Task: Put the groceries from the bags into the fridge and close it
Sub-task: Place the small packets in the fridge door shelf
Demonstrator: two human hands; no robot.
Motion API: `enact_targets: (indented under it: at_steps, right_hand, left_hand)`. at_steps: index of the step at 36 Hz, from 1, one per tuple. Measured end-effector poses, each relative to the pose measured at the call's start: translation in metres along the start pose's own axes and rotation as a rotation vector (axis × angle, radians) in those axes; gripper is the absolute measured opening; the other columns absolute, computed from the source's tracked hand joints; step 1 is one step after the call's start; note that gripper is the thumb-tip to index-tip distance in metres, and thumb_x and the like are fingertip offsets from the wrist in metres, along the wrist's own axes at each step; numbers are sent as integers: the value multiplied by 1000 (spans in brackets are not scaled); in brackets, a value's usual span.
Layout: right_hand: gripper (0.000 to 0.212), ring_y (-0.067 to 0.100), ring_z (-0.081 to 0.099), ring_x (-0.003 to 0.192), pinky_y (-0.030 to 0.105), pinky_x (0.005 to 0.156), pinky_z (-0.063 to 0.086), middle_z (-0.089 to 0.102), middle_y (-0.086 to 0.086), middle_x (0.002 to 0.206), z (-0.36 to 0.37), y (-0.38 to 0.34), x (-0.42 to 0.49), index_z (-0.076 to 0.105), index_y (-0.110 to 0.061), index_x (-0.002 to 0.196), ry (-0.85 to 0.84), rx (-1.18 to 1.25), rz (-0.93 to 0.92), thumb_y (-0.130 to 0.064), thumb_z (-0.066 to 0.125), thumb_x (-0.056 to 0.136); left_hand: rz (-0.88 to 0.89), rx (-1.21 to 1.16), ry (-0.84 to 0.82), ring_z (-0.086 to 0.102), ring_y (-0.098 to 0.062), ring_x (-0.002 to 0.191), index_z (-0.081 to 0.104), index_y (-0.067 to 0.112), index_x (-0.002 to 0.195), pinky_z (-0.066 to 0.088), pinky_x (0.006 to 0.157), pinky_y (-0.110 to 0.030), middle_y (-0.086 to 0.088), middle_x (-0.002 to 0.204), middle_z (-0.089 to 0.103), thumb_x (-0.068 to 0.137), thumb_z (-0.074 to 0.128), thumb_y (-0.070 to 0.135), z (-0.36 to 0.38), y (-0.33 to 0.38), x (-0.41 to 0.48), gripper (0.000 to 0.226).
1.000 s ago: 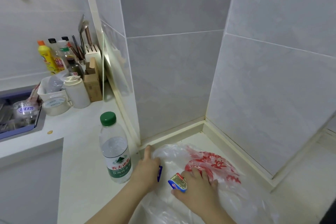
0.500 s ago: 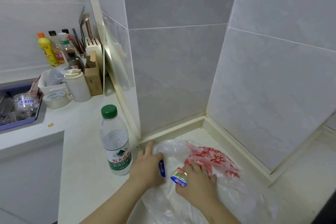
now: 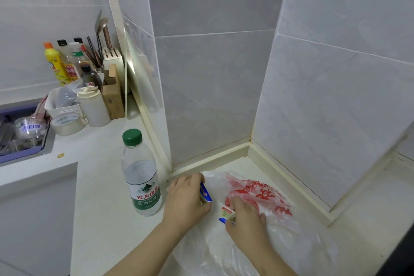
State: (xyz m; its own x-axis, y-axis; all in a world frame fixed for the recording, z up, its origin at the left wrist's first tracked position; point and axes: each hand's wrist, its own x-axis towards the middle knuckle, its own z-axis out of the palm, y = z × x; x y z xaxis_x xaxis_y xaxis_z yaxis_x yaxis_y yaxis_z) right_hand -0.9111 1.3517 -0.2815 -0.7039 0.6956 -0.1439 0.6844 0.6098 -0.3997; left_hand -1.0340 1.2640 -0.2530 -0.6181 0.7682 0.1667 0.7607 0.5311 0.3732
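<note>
The left hand [image 3: 187, 199] is gripping a blue packet [image 3: 206, 192] over the plastic bag [image 3: 298, 237], which is lying flat on the white tabletop [image 3: 100, 186] in the tiled corner. At three o'clock from it, the right hand [image 3: 245, 217] is pinching a yellow-and-blue packet [image 3: 228, 214] on the bag. A green-capped water bottle [image 3: 143, 184] is standing at nine o'clock of the left hand, just beside it.
</note>
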Motion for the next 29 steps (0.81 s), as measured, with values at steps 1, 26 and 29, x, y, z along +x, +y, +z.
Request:
enact_targets:
  at_steps: [1,26,29]
  right_hand:
    - [18,15,41,101,31,83,27,40,-8,93,1,0,-1,32,-27,92,22,13,-4,-21,49,89]
    - [41,21,61,86,42,76,54,59,-6,89,-33,-40,-21,51,-39,86,88,760,-93,2,52,83]
    - [36,32,62,83,49,75,52,59,6,81,-30,-61,-31,50,-38,78,17,809,-112,-2,55,82]
  left_hand:
    - [-9,-3,20,47,-13,101,44,23,107,22,83,-19,11,96,51,79,55,33,0,1,0,32]
    - [-372,-797,134,58,-6,62,45,25,91,41,46,-10,2,79,62,92,52,13,-52,11,-35,14]
    - [-446,-859,152,57,-1,55,47,28,88,44,47,-15,3,76,63,92,53,13,-64,0,-58,16]
